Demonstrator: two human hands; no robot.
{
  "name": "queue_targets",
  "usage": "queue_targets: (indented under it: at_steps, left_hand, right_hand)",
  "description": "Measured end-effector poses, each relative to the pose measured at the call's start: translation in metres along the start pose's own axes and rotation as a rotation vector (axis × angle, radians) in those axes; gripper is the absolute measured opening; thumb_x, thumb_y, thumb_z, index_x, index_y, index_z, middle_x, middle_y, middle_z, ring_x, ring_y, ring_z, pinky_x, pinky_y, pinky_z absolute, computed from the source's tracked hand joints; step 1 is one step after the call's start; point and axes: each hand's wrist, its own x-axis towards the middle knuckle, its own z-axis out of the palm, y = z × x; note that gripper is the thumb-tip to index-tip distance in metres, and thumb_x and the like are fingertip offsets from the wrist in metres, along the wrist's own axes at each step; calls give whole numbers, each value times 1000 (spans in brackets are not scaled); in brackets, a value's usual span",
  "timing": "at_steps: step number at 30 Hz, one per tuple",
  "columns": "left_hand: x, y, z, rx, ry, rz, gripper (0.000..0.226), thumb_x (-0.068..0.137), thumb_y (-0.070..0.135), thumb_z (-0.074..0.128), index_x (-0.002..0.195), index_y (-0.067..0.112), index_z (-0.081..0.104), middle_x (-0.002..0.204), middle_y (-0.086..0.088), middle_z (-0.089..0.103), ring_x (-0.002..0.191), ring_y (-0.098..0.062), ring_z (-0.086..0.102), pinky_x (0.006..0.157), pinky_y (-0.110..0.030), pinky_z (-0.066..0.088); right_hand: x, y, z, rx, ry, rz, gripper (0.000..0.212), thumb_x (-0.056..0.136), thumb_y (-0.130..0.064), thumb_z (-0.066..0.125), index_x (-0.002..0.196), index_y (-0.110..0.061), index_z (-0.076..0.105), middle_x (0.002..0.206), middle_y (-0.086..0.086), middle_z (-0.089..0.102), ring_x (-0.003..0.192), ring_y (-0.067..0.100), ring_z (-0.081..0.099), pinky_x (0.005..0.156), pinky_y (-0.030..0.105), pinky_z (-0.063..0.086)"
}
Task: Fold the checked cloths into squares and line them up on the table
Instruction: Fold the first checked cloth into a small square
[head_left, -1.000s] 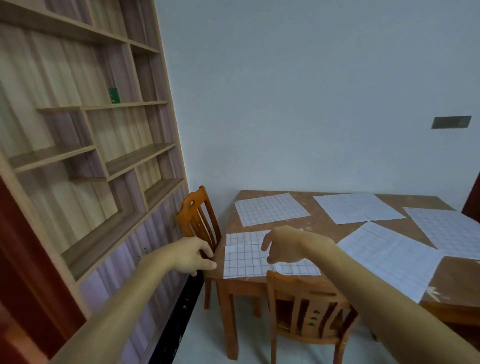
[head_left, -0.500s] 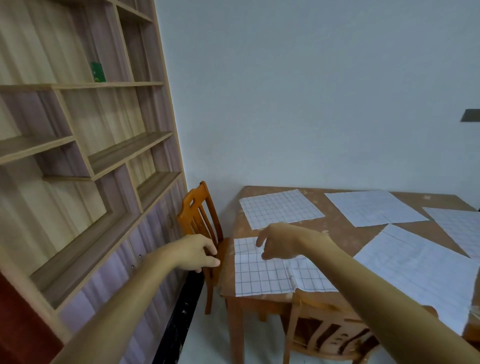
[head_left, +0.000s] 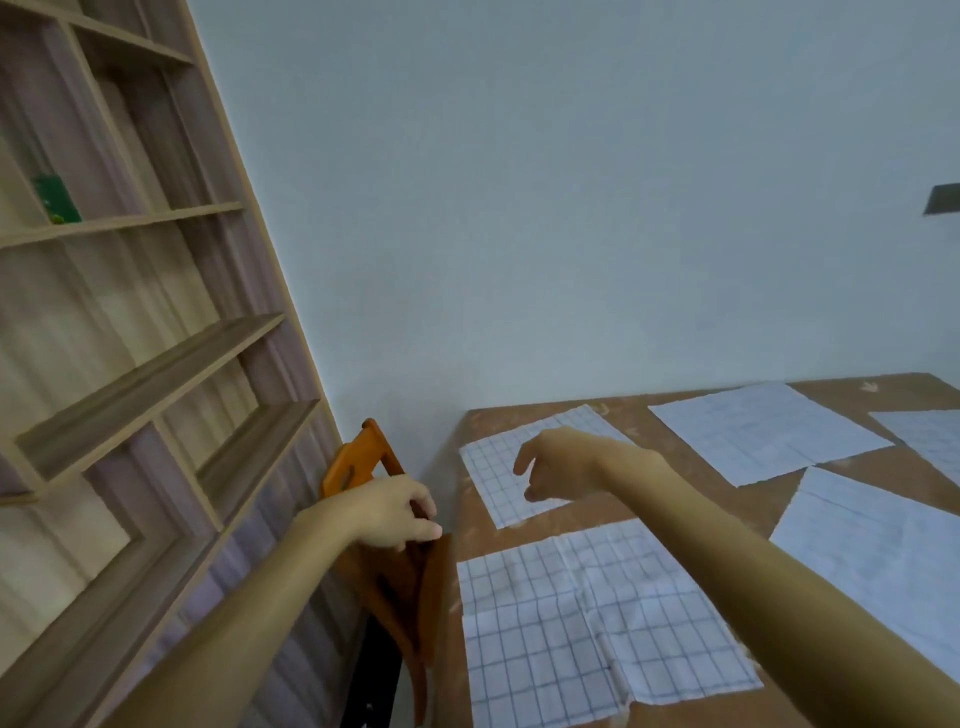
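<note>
A checked cloth (head_left: 597, 623) lies spread flat on the wooden table (head_left: 467, 525), near me, with fold creases across it. Beyond it lies a smaller checked cloth (head_left: 493, 467) at the table's far left. My right hand (head_left: 561, 467) hovers over this far cloth with its fingers loosely curled downward, holding nothing. My left hand (head_left: 395, 512) hangs left of the table edge, in front of the orange chair (head_left: 358, 462), fingers loosely curled; I see nothing in it. More pale cloths lie flat at the far middle (head_left: 769, 431), the right (head_left: 883, 545) and the far right edge (head_left: 930, 436).
A tall wooden bookshelf (head_left: 156, 364) fills the left side, with a small green thing (head_left: 54, 200) on one shelf. The chair stands between the shelf and the table's left edge. A pale wall runs behind the table, with a dark plate (head_left: 943, 200) on it.
My right hand has lifted off the near cloth and moved out over the far-left cloth. My left hand stays beside the table's left edge. The view has come closer to the table.
</note>
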Motion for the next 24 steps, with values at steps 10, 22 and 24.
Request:
queue_targets:
  at_steps: [10, 22, 24]
  left_hand:
    - [99, -12, -12, 18, -69, 38, 37, 96, 43, 60, 129, 26, 57, 98, 7, 64, 89, -10, 68, 94, -33, 55]
    - [204, -73, 31, -55, -121, 188, 29, 93, 44, 61, 120, 34, 63, 117, 6, 66, 105, -10, 61, 95, -34, 53]
    - [220, -82, 40, -71, -153, 214, 29, 93, 44, 61, 120, 33, 64, 117, 6, 64, 106, -10, 60, 95, -33, 53]
  right_hand:
    - [83, 46, 6, 36, -52, 70, 43, 92, -27, 66, 134, -22, 55, 136, 1, 58, 122, 21, 57, 106, 40, 44]
    - [150, 53, 69, 92, -101, 194, 48, 94, -18, 60, 140, -20, 47, 137, 4, 56, 120, 22, 56, 103, 37, 48]
    - [159, 53, 85, 112, -108, 224, 48, 93, -16, 60, 140, -21, 48, 137, 5, 56, 120, 22, 56, 103, 38, 48]
